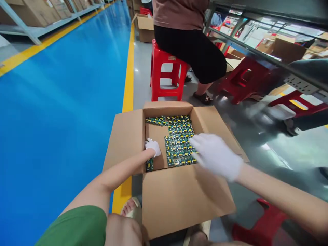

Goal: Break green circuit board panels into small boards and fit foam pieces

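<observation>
The grip of the right hand (pixel 217 155), blurred above the right side of the carton (pixel 125 140), is partly open with nothing visible in it. The left hand (pixel 153 147) is inside the carton's left side; its hold cannot be determined. Circuit boards (pixel 180 143) lie in close rows inside the carton, apparently to save space. A red stool (pixel 167 73) carrying a seated person (pixel 189 51) obstructs the carton's far side.

left hand (pixel 153 147): white-gloved, grip unclear | left forearm (pixel 130 167): slants back from it | right hand (pixel 217 155): white-gloved, blurred, parted fingers (pixel 199 140) toward left hand | right forearm (pixel 274 192): extends behind it
</observation>
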A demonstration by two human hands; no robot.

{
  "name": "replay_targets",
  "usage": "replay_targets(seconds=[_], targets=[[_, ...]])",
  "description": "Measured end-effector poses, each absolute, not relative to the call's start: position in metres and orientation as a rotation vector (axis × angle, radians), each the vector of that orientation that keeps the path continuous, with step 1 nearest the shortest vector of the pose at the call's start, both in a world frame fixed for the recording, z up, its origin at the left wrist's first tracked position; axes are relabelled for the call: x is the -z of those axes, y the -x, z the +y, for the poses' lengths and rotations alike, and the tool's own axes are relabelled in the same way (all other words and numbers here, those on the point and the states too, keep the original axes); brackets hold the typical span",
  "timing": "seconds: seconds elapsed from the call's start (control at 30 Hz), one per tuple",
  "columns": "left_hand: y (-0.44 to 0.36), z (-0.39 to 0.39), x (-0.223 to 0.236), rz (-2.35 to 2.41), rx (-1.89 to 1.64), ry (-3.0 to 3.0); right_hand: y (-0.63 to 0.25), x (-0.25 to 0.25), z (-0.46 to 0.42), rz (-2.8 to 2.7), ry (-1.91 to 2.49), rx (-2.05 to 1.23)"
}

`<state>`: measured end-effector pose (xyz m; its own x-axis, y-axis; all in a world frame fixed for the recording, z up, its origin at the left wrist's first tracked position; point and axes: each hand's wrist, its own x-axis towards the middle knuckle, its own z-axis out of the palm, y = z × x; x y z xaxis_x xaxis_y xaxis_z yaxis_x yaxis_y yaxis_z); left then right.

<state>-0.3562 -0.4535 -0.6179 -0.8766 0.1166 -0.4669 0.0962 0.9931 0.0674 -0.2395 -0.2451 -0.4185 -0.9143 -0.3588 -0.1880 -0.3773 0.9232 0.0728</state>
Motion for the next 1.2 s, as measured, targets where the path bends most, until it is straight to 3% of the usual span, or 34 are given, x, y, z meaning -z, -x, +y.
replay_targets(seconds=[0.2,0.33,0.93,1.2], targets=[[0.367,-0.449,0.627,2.741,-0.024,-0.08,0.312,0.555,-0.288,2.667,0.487,0.068],[0.376,-0.45,0.622,2.722,-0.002,-0.168,0.342,0.606,-0.297,2.765,0.351,0.152],[0.406,-0.457,0.619,2.578,-0.373,-0.454,0.37,0.634,-0.315,2.853,0.246,0.147],[0.418,-0.474,0.581,2.584,-0.482,-0.482,0.366,0.636,-0.316,2.841,0.223,0.229]])
